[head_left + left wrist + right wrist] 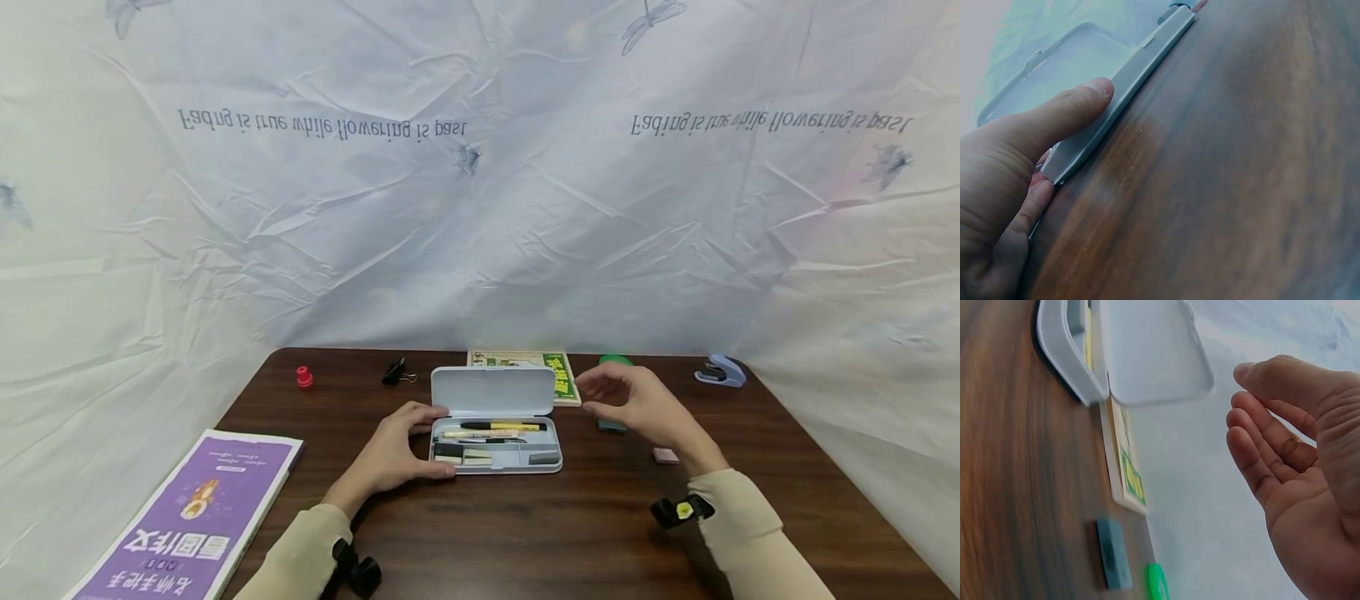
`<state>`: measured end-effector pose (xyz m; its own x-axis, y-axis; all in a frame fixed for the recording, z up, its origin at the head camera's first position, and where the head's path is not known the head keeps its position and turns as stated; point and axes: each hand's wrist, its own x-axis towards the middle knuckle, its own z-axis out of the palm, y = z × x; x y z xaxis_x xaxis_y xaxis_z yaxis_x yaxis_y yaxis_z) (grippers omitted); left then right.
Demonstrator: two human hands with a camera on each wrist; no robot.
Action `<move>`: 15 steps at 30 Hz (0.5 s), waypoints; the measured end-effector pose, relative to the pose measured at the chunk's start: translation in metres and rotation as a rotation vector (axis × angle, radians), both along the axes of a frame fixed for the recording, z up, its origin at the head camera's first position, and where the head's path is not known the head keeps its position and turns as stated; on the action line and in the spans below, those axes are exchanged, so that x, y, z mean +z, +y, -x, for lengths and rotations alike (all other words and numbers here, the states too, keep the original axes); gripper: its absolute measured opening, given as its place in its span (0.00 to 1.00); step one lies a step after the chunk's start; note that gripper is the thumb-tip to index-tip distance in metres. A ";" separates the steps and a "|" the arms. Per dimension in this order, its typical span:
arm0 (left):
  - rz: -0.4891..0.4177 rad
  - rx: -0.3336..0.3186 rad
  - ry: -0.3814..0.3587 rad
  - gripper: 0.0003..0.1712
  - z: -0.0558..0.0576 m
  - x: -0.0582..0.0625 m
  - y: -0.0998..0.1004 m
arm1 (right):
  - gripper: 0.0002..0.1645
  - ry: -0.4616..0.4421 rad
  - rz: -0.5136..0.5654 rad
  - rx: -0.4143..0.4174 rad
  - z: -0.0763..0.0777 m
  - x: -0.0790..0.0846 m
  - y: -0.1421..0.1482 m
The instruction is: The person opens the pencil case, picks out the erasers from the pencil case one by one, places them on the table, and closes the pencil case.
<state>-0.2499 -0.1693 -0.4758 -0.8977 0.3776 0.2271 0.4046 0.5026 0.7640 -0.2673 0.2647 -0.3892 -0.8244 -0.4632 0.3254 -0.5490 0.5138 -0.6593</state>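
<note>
A pale pencil case (506,469) lies on the table with its lid (492,392) raised at the back. Inside are a yellow-and-black pen (502,426), other pens and several small blocks, one of them dark grey (543,458). My left hand (393,450) grips the case's left end, thumb on the front wall and fingers round the side and back. In the left wrist view the thumb (1079,109) presses against that wall. My right hand (637,404) is raised to the right of the lid, fingers loosely bent, with nothing between them.
Behind the lid lies a green-and-yellow booklet (566,379). Right of it are a green object (615,359), a dark block (1114,553), a pink eraser (665,456) and a blue stapler (722,372). Leftward sit a binder clip (395,371), a red piece (303,377) and a purple book (202,508).
</note>
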 end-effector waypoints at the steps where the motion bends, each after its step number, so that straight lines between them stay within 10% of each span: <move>1: 0.000 0.000 0.000 0.53 0.000 0.000 0.000 | 0.20 0.001 -0.002 0.015 -0.001 0.000 -0.004; 15: -0.001 -0.003 0.006 0.53 0.002 -0.003 -0.001 | 0.14 -0.057 -0.138 0.315 -0.008 -0.025 -0.049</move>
